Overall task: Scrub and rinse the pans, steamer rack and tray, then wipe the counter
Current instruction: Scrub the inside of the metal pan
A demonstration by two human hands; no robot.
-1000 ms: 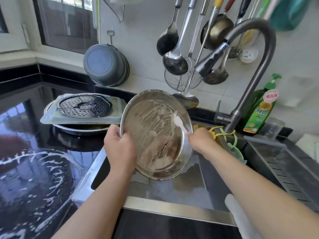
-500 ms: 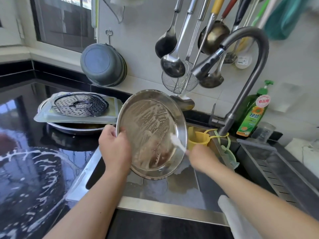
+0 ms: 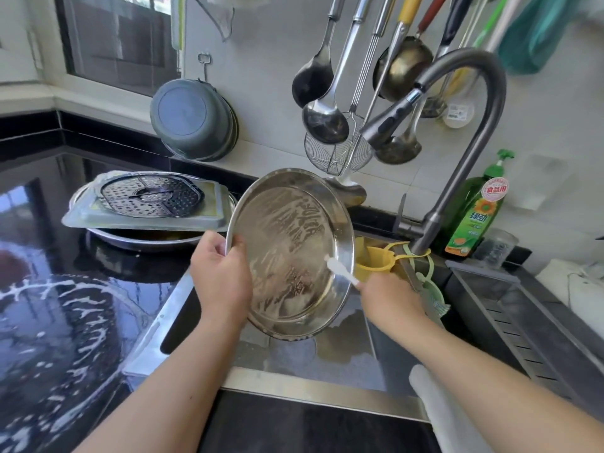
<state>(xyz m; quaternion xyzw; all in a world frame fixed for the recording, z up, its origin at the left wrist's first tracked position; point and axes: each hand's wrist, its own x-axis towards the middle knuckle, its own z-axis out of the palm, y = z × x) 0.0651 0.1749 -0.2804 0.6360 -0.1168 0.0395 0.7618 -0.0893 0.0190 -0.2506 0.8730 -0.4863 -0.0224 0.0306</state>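
Note:
A round steel pan (image 3: pixel 287 230), streaked with soap, is tilted upright over the sink (image 3: pixel 294 358). My left hand (image 3: pixel 220 279) grips its left rim. My right hand (image 3: pixel 389 299) holds a white brush (image 3: pixel 340 271) whose tip touches the pan's lower right inside edge. On the counter to the left, a perforated steamer rack (image 3: pixel 152 196) lies on a rectangular tray (image 3: pixel 143 219), which sits over another steel pan (image 3: pixel 140 240).
The black counter (image 3: pixel 58 322) at left is wet with foam streaks. A faucet (image 3: pixel 457 132) arches over the sink, with a green soap bottle (image 3: pixel 474 210) behind it. Ladles (image 3: pixel 323 119) hang on the wall. A yellow strainer cup (image 3: pixel 376 259) sits by the faucet.
My right hand and the brush slid down from the pan's upper right to its lower right edge. My left hand has kept its grip on the pan's left rim.

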